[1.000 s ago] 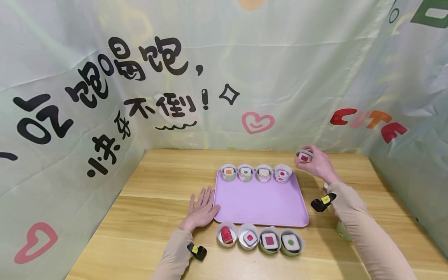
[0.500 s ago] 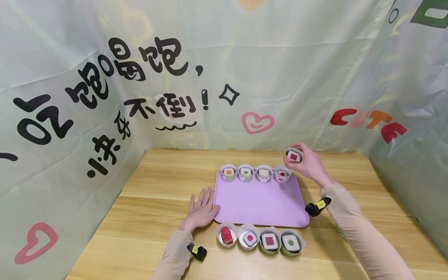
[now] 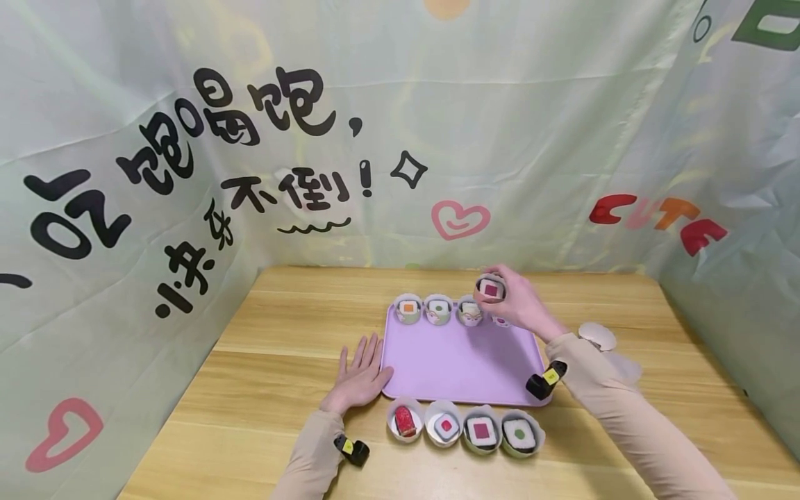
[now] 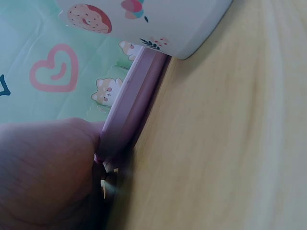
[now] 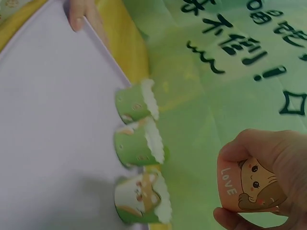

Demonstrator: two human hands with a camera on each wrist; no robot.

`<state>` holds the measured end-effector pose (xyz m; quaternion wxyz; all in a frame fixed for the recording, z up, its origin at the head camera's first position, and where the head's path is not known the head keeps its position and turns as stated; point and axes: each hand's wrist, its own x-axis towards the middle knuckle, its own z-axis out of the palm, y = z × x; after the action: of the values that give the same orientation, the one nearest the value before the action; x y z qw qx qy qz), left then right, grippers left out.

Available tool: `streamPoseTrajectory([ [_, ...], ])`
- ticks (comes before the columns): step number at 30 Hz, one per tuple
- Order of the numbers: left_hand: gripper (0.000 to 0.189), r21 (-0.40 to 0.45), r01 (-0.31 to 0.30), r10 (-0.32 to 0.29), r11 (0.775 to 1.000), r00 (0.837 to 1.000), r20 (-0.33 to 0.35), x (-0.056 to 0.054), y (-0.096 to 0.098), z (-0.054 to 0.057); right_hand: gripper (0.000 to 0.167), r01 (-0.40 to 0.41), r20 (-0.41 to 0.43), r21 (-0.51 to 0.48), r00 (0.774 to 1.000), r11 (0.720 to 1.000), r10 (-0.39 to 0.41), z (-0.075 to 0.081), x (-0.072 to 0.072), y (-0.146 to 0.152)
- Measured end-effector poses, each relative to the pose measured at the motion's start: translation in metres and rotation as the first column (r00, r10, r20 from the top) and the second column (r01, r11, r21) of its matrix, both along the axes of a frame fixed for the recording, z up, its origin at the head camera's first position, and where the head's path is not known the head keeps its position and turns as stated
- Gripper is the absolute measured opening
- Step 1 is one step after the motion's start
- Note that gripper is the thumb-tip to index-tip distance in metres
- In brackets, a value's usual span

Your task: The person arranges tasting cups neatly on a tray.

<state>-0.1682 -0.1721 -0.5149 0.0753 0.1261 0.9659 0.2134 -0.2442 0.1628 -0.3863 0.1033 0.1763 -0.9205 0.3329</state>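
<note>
My right hand (image 3: 523,303) grips a paper baking cup (image 3: 491,289) that holds a sushi piece with a dark red square centre. In the right wrist view this cup (image 5: 226,179) is pinkish orange, with "LOVE" and a cartoon face. It is above the back right of a purple tray (image 3: 450,364) and partly hides another filled cup (image 3: 501,321). Three more sushi cups (image 3: 408,310) stand along the tray's back edge. My left hand (image 3: 359,380) lies with straight fingers on the table, its thumb at the tray's left rim.
Several sushi cups (image 3: 405,420) stand in a row before the tray's front edge. Right of the tray, a white round-rimmed thing (image 3: 598,336) is partly behind the sleeve. Printed cloth (image 3: 400,139) walls the wooden table (image 3: 250,389) at the back and sides.
My right hand has carried the cup leftward from beyond the tray's right side to over its back edge. Pale items on the right have come into view. My left hand has not moved.
</note>
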Motion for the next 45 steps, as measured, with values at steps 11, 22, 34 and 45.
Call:
streamPoseTrajectory([
  [11,0.069,0.003,-0.004,0.004,1.000,1.000,0.004,-0.001,-0.001,-0.003,0.052,-0.105,0.005,0.050,0.994,0.993,0.105,-0.005,0.005,-0.036],
  [22,0.068,0.017,-0.013,0.013,1.000,1.000,0.009,0.003,0.001,0.005,0.049,-0.187,-0.004,0.133,0.982,0.973,0.189,-0.012,0.009,-0.073],
  [34,0.068,0.005,-0.013,0.013,1.000,1.000,0.009,0.001,0.000,0.002,0.045,-0.295,0.085,0.145,0.955,0.944,0.285,-0.023,0.007,-0.102],
  [45,0.069,-0.008,-0.015,0.015,1.000,1.000,0.003,0.001,0.000,0.000,0.060,-0.266,0.151,0.198,0.959,0.943,0.239,-0.026,0.009,-0.124],
])
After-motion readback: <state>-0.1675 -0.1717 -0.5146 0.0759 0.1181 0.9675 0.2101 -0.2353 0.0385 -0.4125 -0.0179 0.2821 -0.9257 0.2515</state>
